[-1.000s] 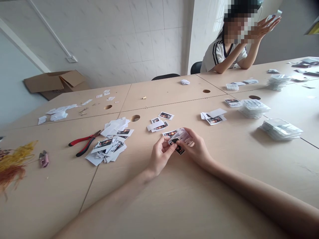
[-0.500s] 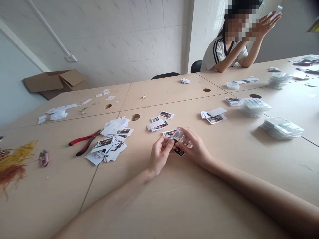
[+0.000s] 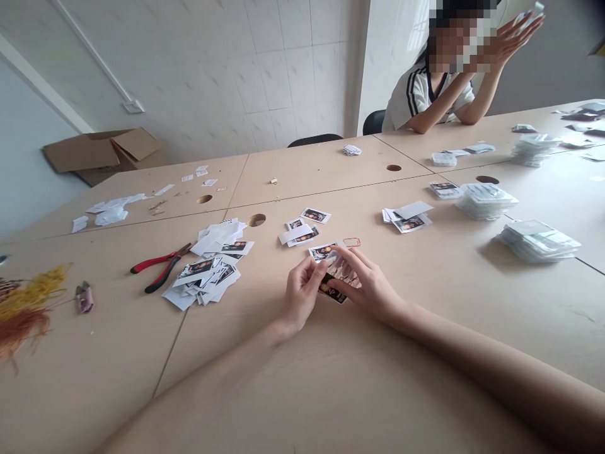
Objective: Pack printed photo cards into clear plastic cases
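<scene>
Bare hands at work over a pale wood-toned table: the left hand (image 3: 300, 291) pinches the left edge of a dark printed card (image 3: 339, 294), while the right hand (image 3: 373, 285) grips it from the right, its thumb pressed on the front. A translucent picture-printed piece (image 3: 348, 271) sits just beyond the dark card, between the right hand's thumb and fingers. The dark card is held at the near middle of the table, tilted.

Just past the fingertips lie a printed card (image 3: 320, 251), partly hidden, and a small red-outlined rectangle (image 3: 352, 242). To the left, red-and-black pliers (image 3: 161, 268) lie beside a loose pile of cards (image 3: 208, 282), with pink-handled nippers (image 3: 84, 298) farther left. Stacks of clear plastic packs (image 3: 539, 243) stand to the right. At the far right, a co-worker in a striped white shirt (image 3: 410, 101) leans on both elbows, hands raised.
</scene>
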Demonstrator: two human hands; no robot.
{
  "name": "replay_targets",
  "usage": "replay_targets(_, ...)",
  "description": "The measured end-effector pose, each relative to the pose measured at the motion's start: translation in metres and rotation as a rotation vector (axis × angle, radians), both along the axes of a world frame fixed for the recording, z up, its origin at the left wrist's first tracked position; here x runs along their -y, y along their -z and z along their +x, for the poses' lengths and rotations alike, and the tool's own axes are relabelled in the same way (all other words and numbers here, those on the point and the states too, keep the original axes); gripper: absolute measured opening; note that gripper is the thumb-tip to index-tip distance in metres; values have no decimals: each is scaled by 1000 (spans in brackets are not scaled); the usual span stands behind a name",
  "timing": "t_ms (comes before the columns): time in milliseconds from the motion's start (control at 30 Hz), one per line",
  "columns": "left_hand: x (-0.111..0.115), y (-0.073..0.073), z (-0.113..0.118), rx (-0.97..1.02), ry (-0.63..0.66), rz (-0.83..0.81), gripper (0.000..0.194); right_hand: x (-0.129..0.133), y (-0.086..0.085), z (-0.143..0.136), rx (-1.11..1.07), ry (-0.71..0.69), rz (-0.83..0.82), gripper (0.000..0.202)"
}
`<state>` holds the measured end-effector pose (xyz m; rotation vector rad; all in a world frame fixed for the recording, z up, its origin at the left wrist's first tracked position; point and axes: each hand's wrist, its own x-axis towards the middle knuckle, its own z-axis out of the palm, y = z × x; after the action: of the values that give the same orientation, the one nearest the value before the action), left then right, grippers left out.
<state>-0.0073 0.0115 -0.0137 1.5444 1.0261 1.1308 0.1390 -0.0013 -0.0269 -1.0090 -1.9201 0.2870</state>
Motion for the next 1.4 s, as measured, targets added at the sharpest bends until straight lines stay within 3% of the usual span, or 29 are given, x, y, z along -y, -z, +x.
replay_targets(133, 1, -2, 0, 54, 56, 8, 39, 0, 0, 1, 6, -50, 9, 47)
replay_targets(233, 2, -5, 2, 45, 175, -37, 30, -3, 4, 3, -52, 33, 24, 46)
replay_targets(367, 2, -4, 4, 53, 154, -76, 28, -8, 8, 3, -171, 192, -58, 48)
replay_targets(467, 1, 0, 5, 121, 127, -106, 27, -10, 6, 3, -213, 225, -181, 45)
replay_targets(633, -1, 5, 4, 200, 14, -124, 27, -7, 1, 2, -171, 100, -367, 47)
replay_targets(733, -2, 4, 5, 275, -4, -134, 27, -5, 1, 1, -124, 0, -399, 50)
replay_targets(1000, 1, 1, 5, 212, -36, -97, 25, -2, -5, 1, -27, 26, -352, 23)
replay_targets(1200, -2, 2, 4, 125, -74, -29, 25, -5, -6, 3, -240, -18, -374, 16)
replay_targets(1400, -2, 1, 4, 117, 36, -120, 32, -10, -3, 4, -466, -55, -398, 25)
